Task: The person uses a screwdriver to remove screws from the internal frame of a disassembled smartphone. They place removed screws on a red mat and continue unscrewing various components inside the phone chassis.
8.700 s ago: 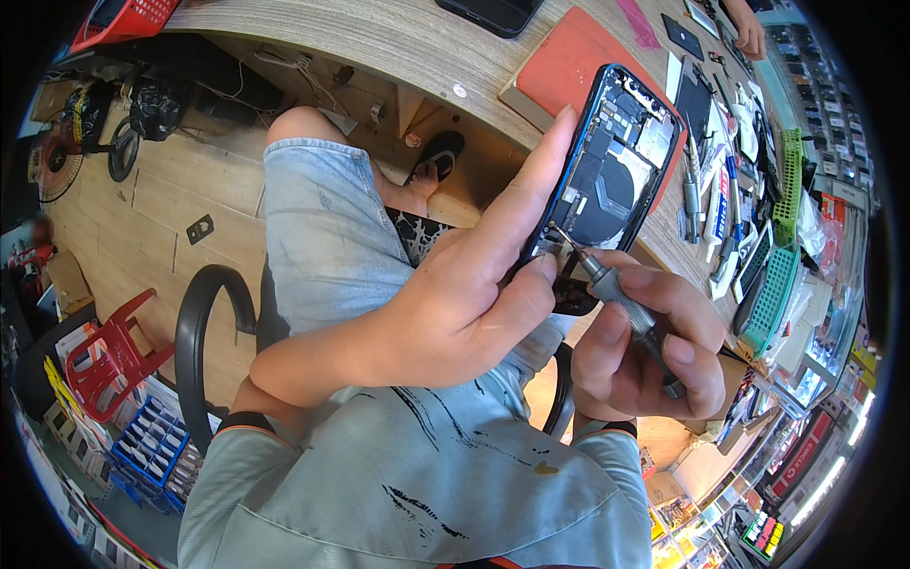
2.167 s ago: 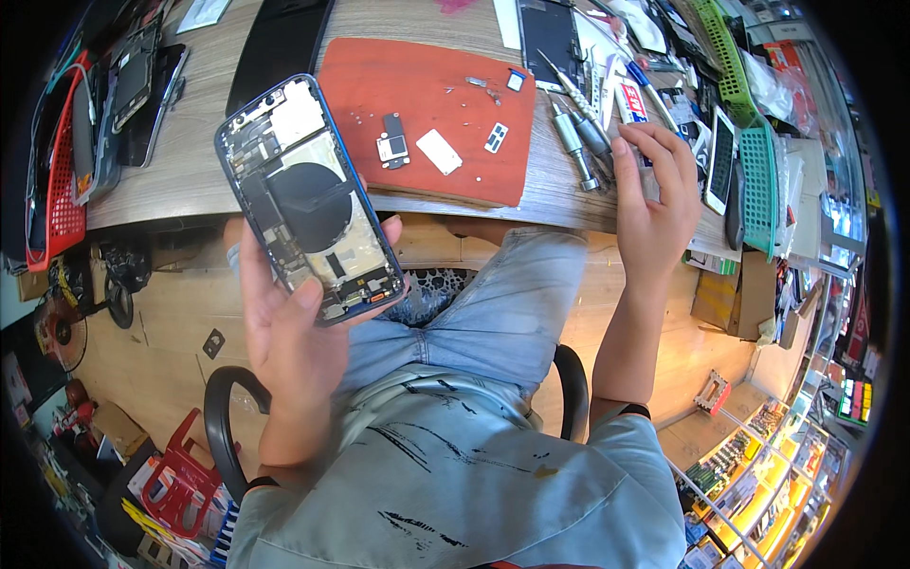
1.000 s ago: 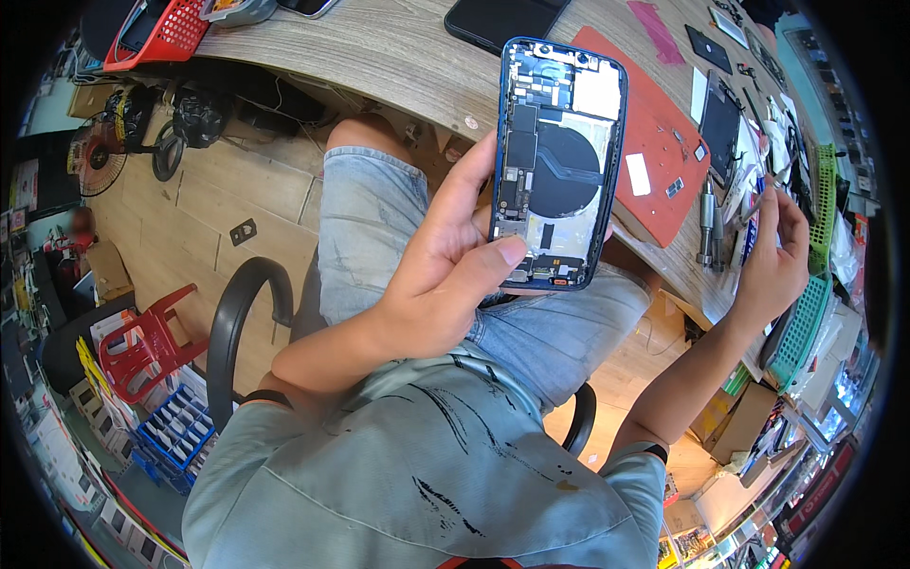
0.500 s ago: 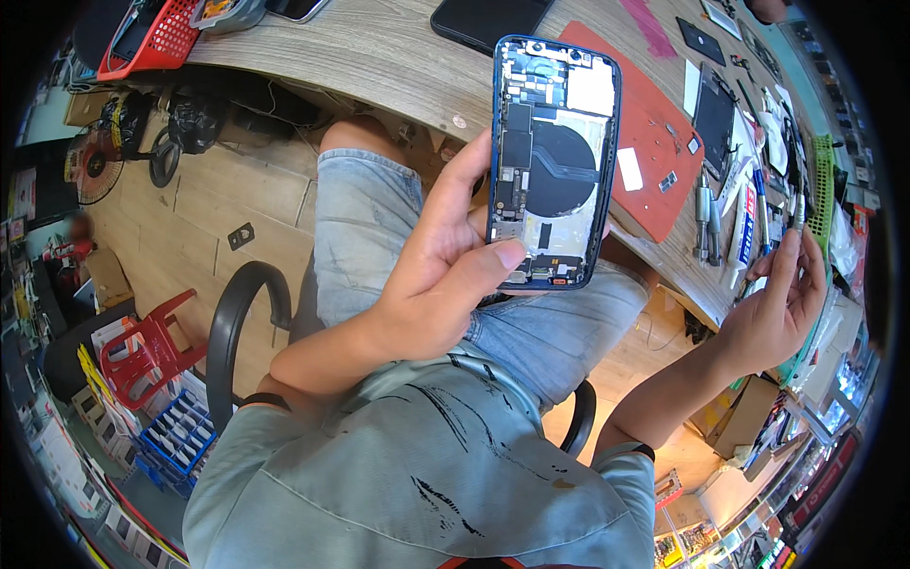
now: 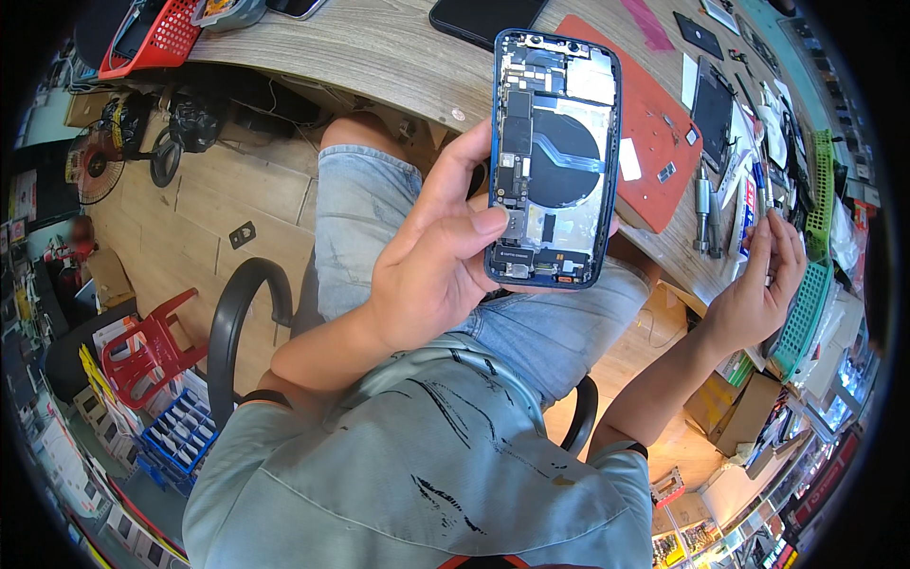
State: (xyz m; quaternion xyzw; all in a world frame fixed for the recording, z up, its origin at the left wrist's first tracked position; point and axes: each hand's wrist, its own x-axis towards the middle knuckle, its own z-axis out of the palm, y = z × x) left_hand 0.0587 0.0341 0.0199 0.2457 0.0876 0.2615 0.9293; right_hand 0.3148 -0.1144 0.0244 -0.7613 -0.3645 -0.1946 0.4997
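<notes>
An opened smartphone (image 5: 566,156) with a blue frame stands tilted up over my lap, its inside facing me. Circuit boards, a round black coil and a silvery plate show in it. My left hand (image 5: 422,261) grips its left side, the thumb resting over the lower left inner edge and the other fingers behind. Over the bench's right edge, my right hand (image 5: 758,284) has its fingertips closed around a slim, pen-like silvery tool (image 5: 768,194); its exact kind is unclear. Beside that hand lie a white-and-blue tube (image 5: 745,211) and metal screwdriver-like tools (image 5: 702,213).
On the wooden bench (image 5: 351,47) lies a red mat (image 5: 654,199) with small parts and a white card. A dark phone (image 5: 479,19) lies behind. Green baskets (image 5: 804,308) and cluttered tools line the right side; a red basket (image 5: 156,43) stands far left.
My right hand has moved left and slightly nearer, the slim tool with it. The left thumb has slid up along the phone, uncovering its lower part. The phone has tilted slightly.
</notes>
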